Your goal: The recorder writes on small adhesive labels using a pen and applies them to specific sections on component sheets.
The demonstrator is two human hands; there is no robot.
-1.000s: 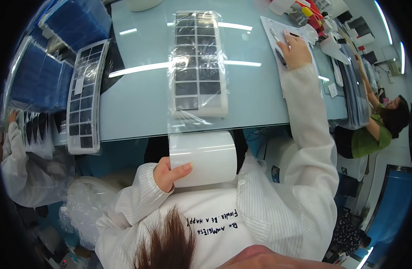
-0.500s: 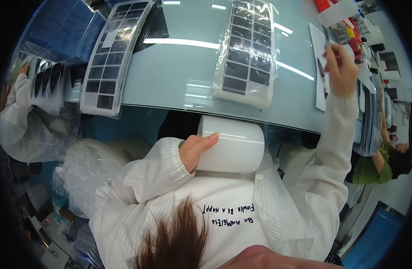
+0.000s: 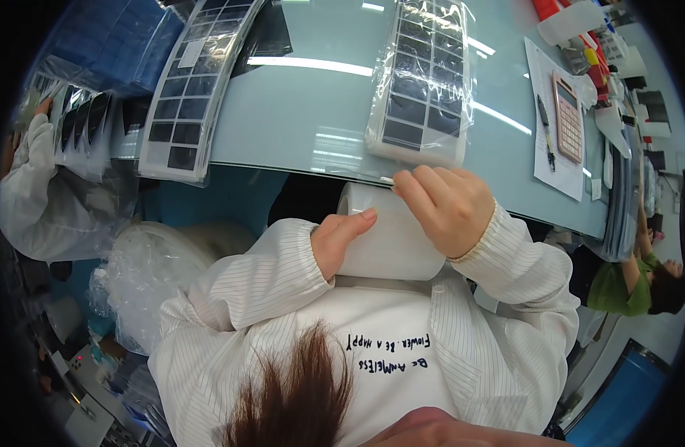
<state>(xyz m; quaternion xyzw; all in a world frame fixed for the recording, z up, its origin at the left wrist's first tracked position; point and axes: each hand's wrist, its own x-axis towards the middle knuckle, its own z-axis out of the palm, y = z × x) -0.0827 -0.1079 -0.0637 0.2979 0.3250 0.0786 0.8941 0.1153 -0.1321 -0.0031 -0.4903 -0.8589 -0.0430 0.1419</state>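
Note:
A large white roll of film (image 3: 391, 249) lies across my lap, just under the edge of the glass table (image 3: 312, 119). My left hand (image 3: 336, 240) grips its left end, thumb on top. My right hand (image 3: 445, 207) rests on top of the roll with fingers curled, pinching its loose edge near the table rim. Right above it on the table lies a stack of trays with dark square parts wrapped in clear plastic (image 3: 424, 86).
A second long tray of dark squares (image 3: 193, 89) lies at the table's left. Paper, a pen (image 3: 543, 123) and a pink calculator (image 3: 569, 119) lie at right. A clear plastic bag (image 3: 145, 283) sits at my left. Other people work at far left (image 3: 37, 201) and lower right (image 3: 644, 279).
My right hand left the paper at the table's right and came down onto the roll. The view has tilted down and to the left.

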